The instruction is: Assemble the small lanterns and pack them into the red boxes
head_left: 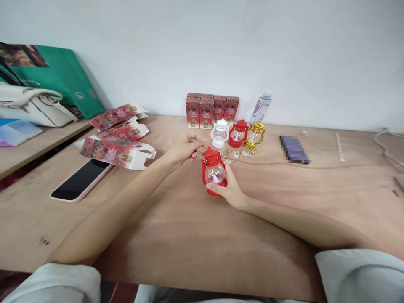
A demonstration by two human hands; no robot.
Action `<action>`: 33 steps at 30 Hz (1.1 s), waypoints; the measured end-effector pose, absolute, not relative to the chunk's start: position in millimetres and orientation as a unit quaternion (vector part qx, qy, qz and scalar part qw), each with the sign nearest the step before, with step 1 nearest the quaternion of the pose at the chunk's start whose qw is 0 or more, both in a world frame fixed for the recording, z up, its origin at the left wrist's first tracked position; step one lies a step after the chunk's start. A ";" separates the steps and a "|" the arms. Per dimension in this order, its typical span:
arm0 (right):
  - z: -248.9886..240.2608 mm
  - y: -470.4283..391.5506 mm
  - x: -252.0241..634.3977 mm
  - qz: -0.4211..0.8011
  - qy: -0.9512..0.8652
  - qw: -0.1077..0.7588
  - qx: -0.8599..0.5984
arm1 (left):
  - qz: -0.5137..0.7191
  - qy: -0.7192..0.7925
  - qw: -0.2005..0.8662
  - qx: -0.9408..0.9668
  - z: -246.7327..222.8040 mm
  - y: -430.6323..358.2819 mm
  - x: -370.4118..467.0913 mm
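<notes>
Wooden table point(195, 244): beneath both your forearms, running out to the wall at 12 o'clock
Flattened cartons point(109, 153): at 10 o'clock from the held lantern; a wide swing of your left forearm could drag them
Your hands: apart from each other but on one piece, left hand point(186, 150) pinching at 10 o'clock, right hand point(232, 189) clamped round the lower body at 4 o'clock
Red lantern point(214, 173): in your right hand, slightly tilted; its smooth base could slip if your grip slackens
Lantern row point(237, 141): at 1 o'clock, close enough to topple if you reach carelessly
Wire handle point(201, 157): at 11 o'clock on the lantern; a hard or sideways pull could bend it or pop an end loose
</notes>
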State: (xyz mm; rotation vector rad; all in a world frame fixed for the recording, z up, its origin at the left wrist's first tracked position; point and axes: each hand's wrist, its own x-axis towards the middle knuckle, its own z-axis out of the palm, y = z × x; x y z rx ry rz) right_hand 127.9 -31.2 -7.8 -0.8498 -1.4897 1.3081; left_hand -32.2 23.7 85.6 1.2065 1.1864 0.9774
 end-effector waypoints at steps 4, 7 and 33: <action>-8.8 -30.5 127.7 0.543 -0.602 0.471 -0.348 | 0.401 0.513 0.544 0.529 87.1 24.7 -35.2; -7.9 -30.5 127.6 0.558 -0.595 0.463 -0.347 | 0.384 0.517 0.530 0.552 86.1 27.6 -39.7; -10.2 -28.7 128.5 0.525 -0.637 0.454 -0.336 | 0.107 0.274 -0.117 0.949 132.4 -51.5 -24.9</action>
